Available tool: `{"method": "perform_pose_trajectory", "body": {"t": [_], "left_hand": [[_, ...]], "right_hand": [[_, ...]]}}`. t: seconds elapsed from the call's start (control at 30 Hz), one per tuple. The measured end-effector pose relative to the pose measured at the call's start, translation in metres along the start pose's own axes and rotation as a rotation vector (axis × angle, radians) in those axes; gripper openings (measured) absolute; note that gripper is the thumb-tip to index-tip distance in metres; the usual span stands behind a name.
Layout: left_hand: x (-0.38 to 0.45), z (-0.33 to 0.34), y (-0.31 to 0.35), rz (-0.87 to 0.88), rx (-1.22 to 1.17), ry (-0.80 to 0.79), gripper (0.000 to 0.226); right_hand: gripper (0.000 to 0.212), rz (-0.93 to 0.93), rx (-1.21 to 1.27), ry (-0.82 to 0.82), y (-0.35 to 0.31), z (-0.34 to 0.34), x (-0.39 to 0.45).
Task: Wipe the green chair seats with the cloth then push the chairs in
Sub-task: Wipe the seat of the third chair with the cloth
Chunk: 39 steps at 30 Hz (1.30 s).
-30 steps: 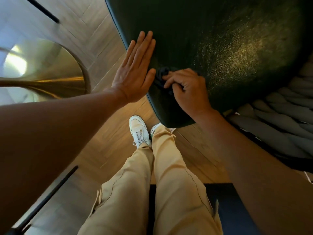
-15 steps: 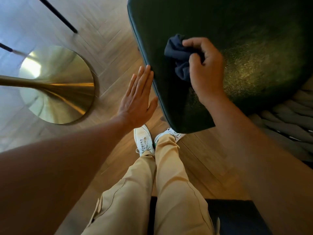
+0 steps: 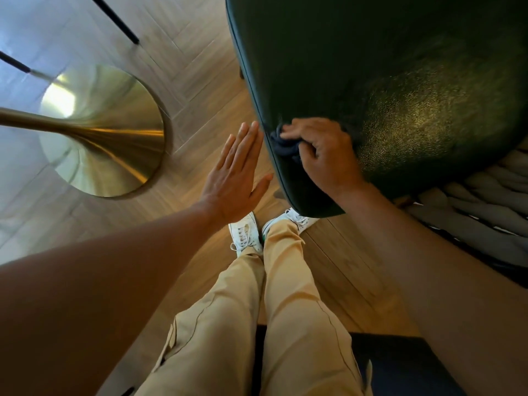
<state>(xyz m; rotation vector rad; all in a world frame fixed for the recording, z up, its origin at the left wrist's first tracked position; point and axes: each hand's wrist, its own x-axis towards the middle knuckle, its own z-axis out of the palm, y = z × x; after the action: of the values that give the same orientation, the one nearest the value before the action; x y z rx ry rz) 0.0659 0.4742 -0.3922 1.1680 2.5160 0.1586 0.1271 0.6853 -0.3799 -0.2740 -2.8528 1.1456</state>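
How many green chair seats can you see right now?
1: the green chair seat fills the upper right, with the right hand rubbing the cloth at its left edge. Other chairs may lie out of frame.

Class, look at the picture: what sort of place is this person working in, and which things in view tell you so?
Probably a café or restaurant dining area: a brass pedestal table base, a green padded chair seat and herringbone wood flooring.

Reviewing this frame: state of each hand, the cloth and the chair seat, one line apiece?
right hand: grips the cloth, pressing it on the seat edge
cloth: dark blue, bunched at the seat's left edge
left hand: flat, fingers straight, beside the seat, holding nothing
green chair seat: glossy, mid-wipe
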Motion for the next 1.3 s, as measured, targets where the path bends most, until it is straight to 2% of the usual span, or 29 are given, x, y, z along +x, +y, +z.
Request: {"method": "perform_pose_trajectory", "body": {"t": [0.2, 0.43, 0.53, 0.6, 0.63, 0.7, 0.8, 0.87, 0.93, 1.0, 1.1, 1.17, 1.3], "left_hand": [[-0.013, -0.001, 0.008, 0.078, 0.013, -0.011, 0.076], [-0.007, -0.027, 0.034, 0.177, 0.142, -0.177, 0.077], [-0.009, -0.040, 0.043, 0.163, 0.173, -0.213, 0.075], [-0.013, -0.047, 0.051, 0.176, 0.156, -0.230, 0.074], [-0.015, -0.048, 0.056, 0.180, 0.138, -0.240, 0.073], [-0.018, -0.046, 0.064, 0.195, 0.116, -0.277, 0.074], [-0.019, -0.036, 0.069, 0.211, 0.135, -0.313, 0.077], [-0.021, -0.031, 0.069, 0.208, 0.140, -0.314, 0.080], [-0.022, -0.030, 0.068, 0.217, 0.139, -0.325, 0.082], [-0.022, -0.033, 0.065, 0.230, 0.146, -0.347, 0.082], [-0.018, -0.045, 0.064, 0.243, 0.192, -0.407, 0.079], [-0.016, -0.059, 0.066, 0.244, 0.217, -0.466, 0.076], [-0.019, -0.104, 0.083, 0.208, 0.159, -0.596, 0.071]], "right_hand": [[0.027, 0.029, 0.115, 0.004, -0.004, 0.001, -0.065], [0.027, 0.241, 0.232, -0.108, -0.020, -0.017, -0.110], [0.030, 0.454, 0.223, -0.270, -0.033, -0.033, -0.130], [0.036, 0.672, 0.260, -0.404, -0.038, -0.037, -0.147], [0.038, 0.801, 0.339, -0.401, -0.040, -0.037, -0.156], [0.042, 1.039, 0.533, -0.272, -0.043, -0.035, -0.172], [0.041, 1.263, 0.753, -0.014, -0.047, -0.029, -0.181], [0.034, 1.410, 0.921, 0.134, -0.048, -0.028, -0.177], [0.022, 1.535, 1.085, 0.212, -0.051, -0.029, -0.170], [0.021, 1.553, 1.219, 0.279, -0.053, -0.029, -0.161], [0.041, 1.514, 1.429, 0.382, -0.061, -0.033, -0.153], [0.046, 1.536, 1.524, 0.428, -0.073, -0.047, -0.151], [0.040, 1.495, 1.727, 0.523, -0.100, -0.084, -0.159]]}}
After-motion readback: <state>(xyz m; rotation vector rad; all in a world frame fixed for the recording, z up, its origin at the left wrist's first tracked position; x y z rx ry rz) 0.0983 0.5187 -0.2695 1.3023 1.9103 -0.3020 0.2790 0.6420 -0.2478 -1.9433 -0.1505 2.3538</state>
